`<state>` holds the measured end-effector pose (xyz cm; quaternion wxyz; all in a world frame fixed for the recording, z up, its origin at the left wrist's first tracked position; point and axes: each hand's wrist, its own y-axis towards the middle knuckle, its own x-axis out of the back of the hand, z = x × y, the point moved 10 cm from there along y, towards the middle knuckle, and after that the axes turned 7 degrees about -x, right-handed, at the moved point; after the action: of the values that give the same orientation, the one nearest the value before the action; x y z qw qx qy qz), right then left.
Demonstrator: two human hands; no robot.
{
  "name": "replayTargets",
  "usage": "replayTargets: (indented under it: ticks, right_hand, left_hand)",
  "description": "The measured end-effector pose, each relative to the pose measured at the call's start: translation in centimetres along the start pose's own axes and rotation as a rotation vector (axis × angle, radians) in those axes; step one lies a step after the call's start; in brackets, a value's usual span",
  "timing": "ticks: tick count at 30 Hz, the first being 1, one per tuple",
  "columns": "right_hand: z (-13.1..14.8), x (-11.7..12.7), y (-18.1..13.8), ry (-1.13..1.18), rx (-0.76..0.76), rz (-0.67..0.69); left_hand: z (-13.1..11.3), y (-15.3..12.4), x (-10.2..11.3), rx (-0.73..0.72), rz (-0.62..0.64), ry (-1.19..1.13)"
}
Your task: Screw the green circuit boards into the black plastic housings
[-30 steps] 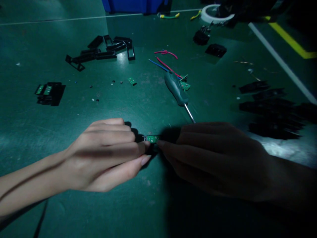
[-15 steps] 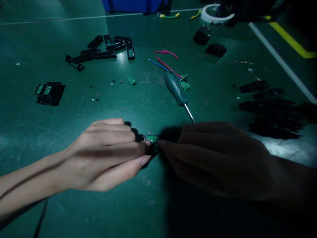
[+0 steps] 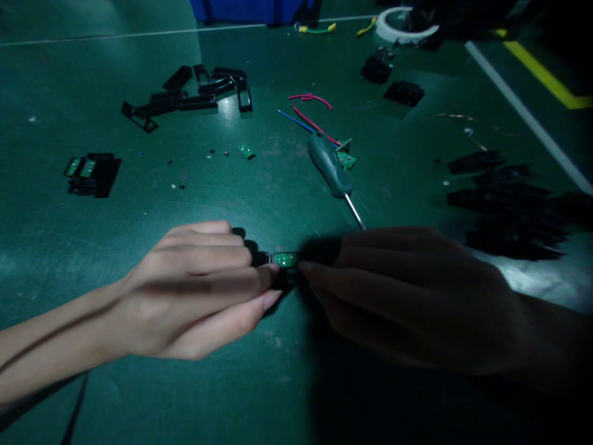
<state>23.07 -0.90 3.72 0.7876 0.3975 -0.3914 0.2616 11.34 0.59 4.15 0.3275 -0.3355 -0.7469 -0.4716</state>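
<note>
A small green circuit board (image 3: pixel 286 259) seated in a black part lies on the green table between my two hands. My left hand (image 3: pixel 199 290) has its fingers pressed together, pinching the left end of that piece. My right hand (image 3: pixel 407 296), in deep shadow, has its fingertips closed on the right end of the board. A green-handled screwdriver (image 3: pixel 330 165) lies just beyond my right hand, its metal tip pointing toward my fingers.
Black plastic frames (image 3: pixel 194 93) are heaped at the back left. A black holder with green boards (image 3: pixel 90 173) sits at the left. Red and blue wires (image 3: pixel 308 117), a loose small board (image 3: pixel 247 151), tape roll (image 3: pixel 398 25) and dark parts (image 3: pixel 509 204) at the right.
</note>
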Motion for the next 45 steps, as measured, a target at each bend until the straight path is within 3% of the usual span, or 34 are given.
replayTargets:
  ticks: [6,39,45]
  right_hand:
    - [0.01,-0.01,0.07,-0.021,-0.008,0.000]
    - [-0.48,-0.05,0.15,-0.044,-0.062,-0.017]
    - [-0.36,-0.11,0.29,-0.059,-0.068,-0.005]
  left_hand:
    - [-0.16,0.18,0.18,-0.014,-0.041,0.027]
    - [0.43,0.02,-0.49,0.025,0.080,0.157]
    - [0.08,-0.14,0.10,0.002,-0.011,0.080]
